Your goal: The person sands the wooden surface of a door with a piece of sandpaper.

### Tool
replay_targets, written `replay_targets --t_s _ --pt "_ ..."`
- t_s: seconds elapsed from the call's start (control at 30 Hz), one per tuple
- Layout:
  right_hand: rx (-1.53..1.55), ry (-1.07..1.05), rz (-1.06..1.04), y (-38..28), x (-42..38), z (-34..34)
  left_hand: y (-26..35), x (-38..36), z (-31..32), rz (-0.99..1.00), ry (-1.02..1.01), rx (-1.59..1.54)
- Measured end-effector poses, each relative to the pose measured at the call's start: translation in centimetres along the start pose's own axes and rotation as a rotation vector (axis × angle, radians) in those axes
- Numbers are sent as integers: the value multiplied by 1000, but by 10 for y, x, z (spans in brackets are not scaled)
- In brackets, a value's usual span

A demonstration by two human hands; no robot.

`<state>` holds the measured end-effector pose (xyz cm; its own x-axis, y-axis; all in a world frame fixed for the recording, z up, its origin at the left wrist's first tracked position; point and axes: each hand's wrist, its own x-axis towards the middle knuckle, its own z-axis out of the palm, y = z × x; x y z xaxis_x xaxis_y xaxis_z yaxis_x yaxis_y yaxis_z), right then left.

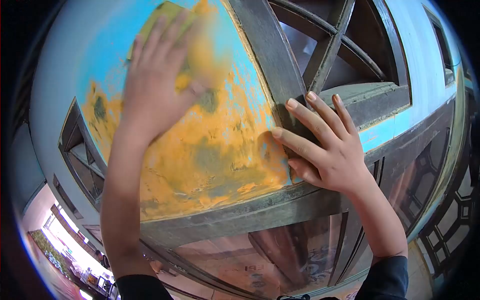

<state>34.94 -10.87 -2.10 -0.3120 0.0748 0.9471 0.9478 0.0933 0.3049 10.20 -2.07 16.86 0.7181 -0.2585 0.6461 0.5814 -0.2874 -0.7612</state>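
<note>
Left hand (152, 82): raised against the upper part of the panel, fingers spread flat over a yellow-green sanding pad; the hand and pad are blurred.
Sanding pad (165, 15): pressed between the left palm and the painted surface, only its upper edge and corner seen above the fingertips.
Right hand (322, 145): laid open and empty, fingers extended and slightly fanned, fingertips set on the dark wooden frame, palm over the lower right corner of the panel.
Hands, relative: held well apart, the left high on the panel, the right lower and to the right.
Painted panel (220, 150): light blue coat worn through over most of the middle and lower area, orange-yellow underlayer exposed, with dull green-grey patches.
Wooden frame (265, 55): dark, weathered, bordering the panel at right and below.
Lattice window (340, 40): crossed dark bars seen above the right hand.
Sleeves (385, 277): dark, visible at both forearms at the bottom edge.
</note>
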Motion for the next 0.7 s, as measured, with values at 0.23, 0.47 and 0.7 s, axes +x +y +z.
replay_targets --t_s 0.23,0.47,0.7 --pt "-65 -161 -143 -1 -7 1 3 8 1 42 -44 25" --pt "-39 -160 -198 -29 -2 13 20 9 -1 59 -26 13" --pt "-19 -167 -190 -29 -8 13 17 3 -5 66 -68 18"
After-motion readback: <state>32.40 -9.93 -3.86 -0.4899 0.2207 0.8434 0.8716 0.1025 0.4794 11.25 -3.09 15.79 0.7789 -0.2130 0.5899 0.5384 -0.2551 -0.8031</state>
